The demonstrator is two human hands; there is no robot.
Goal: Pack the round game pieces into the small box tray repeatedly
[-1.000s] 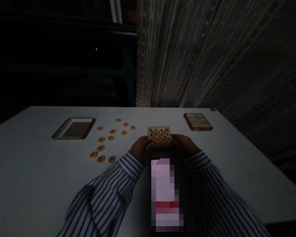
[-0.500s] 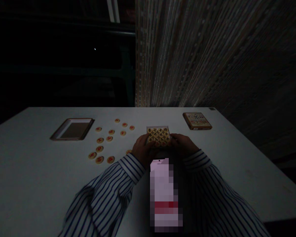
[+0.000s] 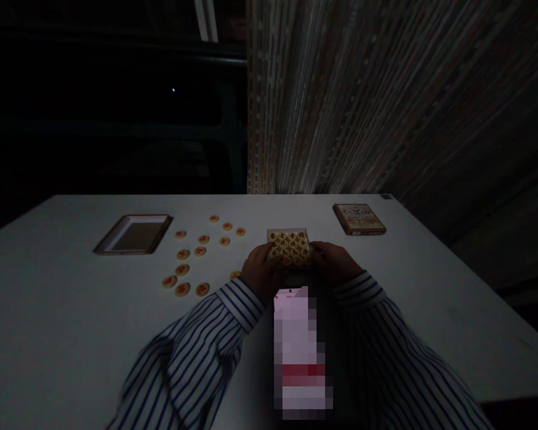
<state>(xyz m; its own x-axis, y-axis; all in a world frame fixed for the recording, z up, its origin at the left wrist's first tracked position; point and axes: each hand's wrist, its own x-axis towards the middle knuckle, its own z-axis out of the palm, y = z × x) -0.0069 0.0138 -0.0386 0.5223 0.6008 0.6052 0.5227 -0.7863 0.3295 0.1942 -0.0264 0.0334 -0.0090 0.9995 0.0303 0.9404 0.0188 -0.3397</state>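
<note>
A small open box (image 3: 288,234) packed with round wooden game pieces marked in black and red sits on the white table (image 3: 49,310) in front of me. My left hand (image 3: 260,273) curls against the box's near left corner. At its near right corner, my right hand (image 3: 334,261) does the same, fingers bent. Both sleeves are striped. What the fingertips touch inside the box is too dark to make out.
Several loose round pieces with red marks (image 3: 200,251) lie scattered left of the box. An empty shallow tray (image 3: 133,234) lies at far left, and a printed lid (image 3: 358,218) lies at far right. A lit phone screen (image 3: 299,346) is below my hands.
My hands have stayed on the box's near corners; my left hand has crept slightly further over the near row. The view has shifted a little.
</note>
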